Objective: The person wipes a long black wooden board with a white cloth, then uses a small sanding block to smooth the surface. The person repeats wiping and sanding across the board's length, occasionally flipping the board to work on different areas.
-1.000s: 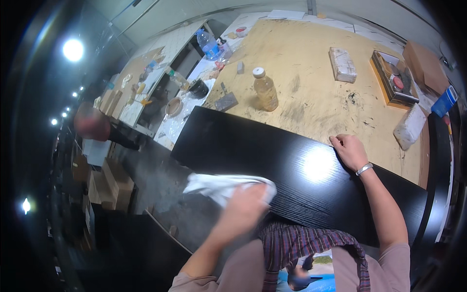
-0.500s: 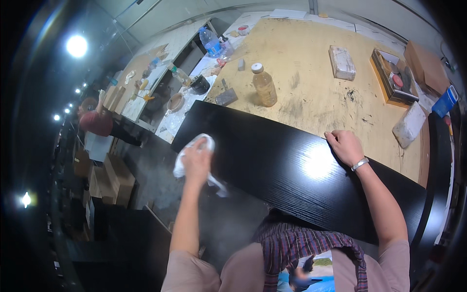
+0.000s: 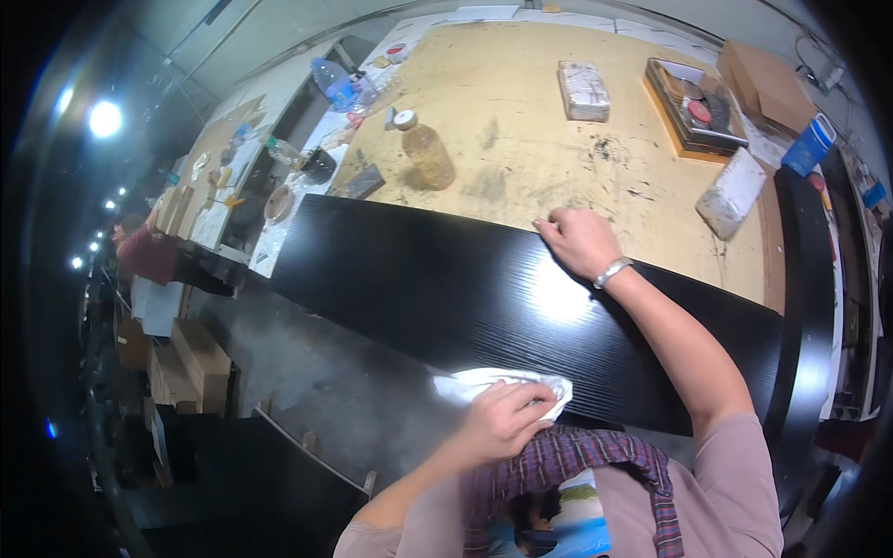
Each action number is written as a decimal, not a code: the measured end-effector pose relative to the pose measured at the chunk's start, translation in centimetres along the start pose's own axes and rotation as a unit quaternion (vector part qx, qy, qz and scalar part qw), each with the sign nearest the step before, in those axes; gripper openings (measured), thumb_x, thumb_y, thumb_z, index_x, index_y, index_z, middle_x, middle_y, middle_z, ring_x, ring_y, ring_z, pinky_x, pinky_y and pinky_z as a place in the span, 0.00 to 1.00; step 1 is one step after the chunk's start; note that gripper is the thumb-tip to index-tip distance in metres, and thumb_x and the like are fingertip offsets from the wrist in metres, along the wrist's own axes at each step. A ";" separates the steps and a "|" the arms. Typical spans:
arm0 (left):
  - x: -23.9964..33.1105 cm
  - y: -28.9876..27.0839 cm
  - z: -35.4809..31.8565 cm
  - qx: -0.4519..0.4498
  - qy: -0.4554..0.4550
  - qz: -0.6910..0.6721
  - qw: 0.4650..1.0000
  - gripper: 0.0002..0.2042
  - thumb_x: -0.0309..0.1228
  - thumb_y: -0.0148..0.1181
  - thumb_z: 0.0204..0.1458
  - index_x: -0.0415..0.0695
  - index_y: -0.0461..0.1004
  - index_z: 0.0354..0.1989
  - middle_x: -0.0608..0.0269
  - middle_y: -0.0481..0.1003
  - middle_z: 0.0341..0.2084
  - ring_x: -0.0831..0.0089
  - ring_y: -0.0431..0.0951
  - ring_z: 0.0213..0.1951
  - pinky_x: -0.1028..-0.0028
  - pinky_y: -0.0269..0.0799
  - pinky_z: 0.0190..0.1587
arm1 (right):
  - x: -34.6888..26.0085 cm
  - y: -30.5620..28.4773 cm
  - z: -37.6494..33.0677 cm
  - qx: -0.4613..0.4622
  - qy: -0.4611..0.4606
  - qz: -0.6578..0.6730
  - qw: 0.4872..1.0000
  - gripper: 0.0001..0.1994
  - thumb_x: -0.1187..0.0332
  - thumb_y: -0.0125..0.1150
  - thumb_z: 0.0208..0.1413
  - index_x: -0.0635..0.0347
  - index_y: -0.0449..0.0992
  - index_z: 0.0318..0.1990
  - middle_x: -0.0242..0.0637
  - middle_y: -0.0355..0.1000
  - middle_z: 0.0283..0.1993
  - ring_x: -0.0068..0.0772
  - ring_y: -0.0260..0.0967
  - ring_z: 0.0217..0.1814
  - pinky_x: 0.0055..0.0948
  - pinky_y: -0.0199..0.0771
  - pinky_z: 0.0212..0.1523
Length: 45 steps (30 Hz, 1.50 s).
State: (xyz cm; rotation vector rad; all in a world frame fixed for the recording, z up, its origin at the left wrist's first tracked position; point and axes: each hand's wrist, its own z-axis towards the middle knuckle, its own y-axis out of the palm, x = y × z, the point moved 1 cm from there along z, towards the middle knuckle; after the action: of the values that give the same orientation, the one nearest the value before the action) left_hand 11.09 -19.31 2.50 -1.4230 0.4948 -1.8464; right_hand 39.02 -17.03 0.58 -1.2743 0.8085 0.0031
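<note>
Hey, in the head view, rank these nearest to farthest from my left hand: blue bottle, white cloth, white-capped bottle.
1. White cloth: in the left hand, at the black board's near edge.
2. White-capped bottle: on the table, past the board.
3. Blue bottle: farther off, upper left.

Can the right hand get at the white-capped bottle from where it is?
Probably yes. The right hand rests at the far edge of the black panel; the white-capped bottle stands on the tan board beyond, to its left, with nothing visible blocking the way between.
</note>
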 end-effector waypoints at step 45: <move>-10.4 -1.1 -11.9 0.107 -0.325 -0.664 0.664 0.20 0.26 0.67 0.54 0.36 0.73 0.55 0.49 0.79 0.47 0.57 0.82 0.46 0.54 0.81 0.51 | -12.2 1.8 -28.0 0.212 -0.138 -0.187 0.949 0.21 0.68 0.56 0.54 0.74 0.76 0.52 0.57 0.73 0.58 0.57 0.72 0.62 0.44 0.74 0.63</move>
State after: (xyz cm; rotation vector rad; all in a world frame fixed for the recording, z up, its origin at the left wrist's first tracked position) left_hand 0.68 -12.41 -7.27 -2.3382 -1.4811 -1.9095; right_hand 14.44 -34.89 3.94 -0.9708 0.2943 -0.2780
